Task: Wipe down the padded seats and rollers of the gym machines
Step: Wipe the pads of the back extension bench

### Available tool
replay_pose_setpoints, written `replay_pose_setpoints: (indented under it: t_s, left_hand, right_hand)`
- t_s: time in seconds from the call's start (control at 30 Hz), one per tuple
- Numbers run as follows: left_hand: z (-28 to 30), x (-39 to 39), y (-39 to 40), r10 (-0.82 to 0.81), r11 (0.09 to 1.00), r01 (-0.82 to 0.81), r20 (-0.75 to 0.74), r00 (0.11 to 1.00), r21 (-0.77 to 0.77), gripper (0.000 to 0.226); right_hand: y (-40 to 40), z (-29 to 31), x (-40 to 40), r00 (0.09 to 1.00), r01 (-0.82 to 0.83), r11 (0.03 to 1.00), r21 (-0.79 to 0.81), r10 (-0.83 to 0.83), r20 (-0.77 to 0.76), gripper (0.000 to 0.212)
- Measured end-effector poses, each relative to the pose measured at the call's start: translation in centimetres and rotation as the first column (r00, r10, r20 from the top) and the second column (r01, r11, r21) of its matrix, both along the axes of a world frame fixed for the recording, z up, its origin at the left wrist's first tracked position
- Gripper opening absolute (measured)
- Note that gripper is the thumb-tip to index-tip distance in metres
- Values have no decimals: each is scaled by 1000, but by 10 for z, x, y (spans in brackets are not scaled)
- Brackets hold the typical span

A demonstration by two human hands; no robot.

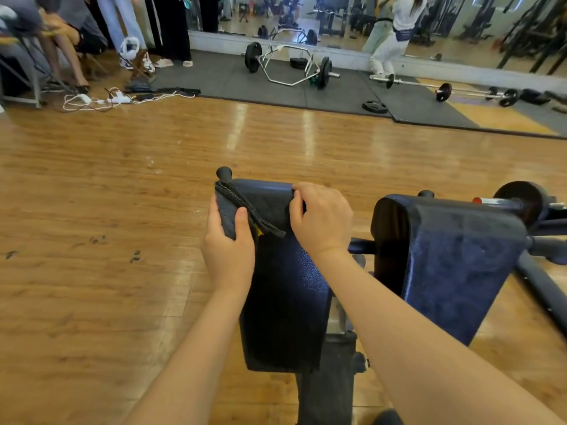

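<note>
A dark padded seat [285,302] of a gym machine runs away from me in the lower middle. A dark grey cloth [245,207] lies over its far left corner. My left hand [228,250] grips the cloth's left edge, thumb on top. My right hand [322,217] holds the far right part of the same pad, fingers curled over its top edge by the cloth. A second blue-black pad [454,265] stands to the right, untouched.
The machine's black frame [537,271] and a weight peg [518,204] stick out at right. Wooden floor [107,210] spreads to the left. Farther off lie a hex bar [288,65], a barbell [445,90], cables [101,101], and several people stand by the mirror.
</note>
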State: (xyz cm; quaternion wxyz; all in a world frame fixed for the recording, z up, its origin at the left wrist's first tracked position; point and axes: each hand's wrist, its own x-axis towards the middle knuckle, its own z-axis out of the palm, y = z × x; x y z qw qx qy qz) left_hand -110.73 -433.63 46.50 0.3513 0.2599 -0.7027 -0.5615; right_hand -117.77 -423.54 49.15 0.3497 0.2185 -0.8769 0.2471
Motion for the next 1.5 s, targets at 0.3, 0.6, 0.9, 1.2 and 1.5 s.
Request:
replay_pose_setpoints:
  t_s: [0.3, 0.6, 0.9, 1.2, 1.5]
  left_hand:
    - [-47, 44, 3, -169, 982, 155, 134, 977, 107, 22]
    - [34, -12, -34, -92, 984, 76, 93, 991, 160, 27]
    - [26, -17, -24, -141, 982, 136, 34, 989, 132, 21]
    - [-16, 28, 2, -115, 965, 77, 138, 984, 252, 16]
    - [-29, 39, -26, -100, 850, 57, 55, 993, 524, 26]
  right_hand:
    - [-1, 1, 0, 1000, -7, 1000, 9, 7, -4, 17]
    - [1, 0, -4, 999, -29, 999, 36, 30, -18, 35]
    - [2, -4, -6, 999, -32, 998, 56, 33, -22, 37]
    - [1, -4, -5, 998, -27, 999, 27, 29, -56, 35]
    - [1, -6, -4, 997, -5, 1000, 31, 7, -79, 31]
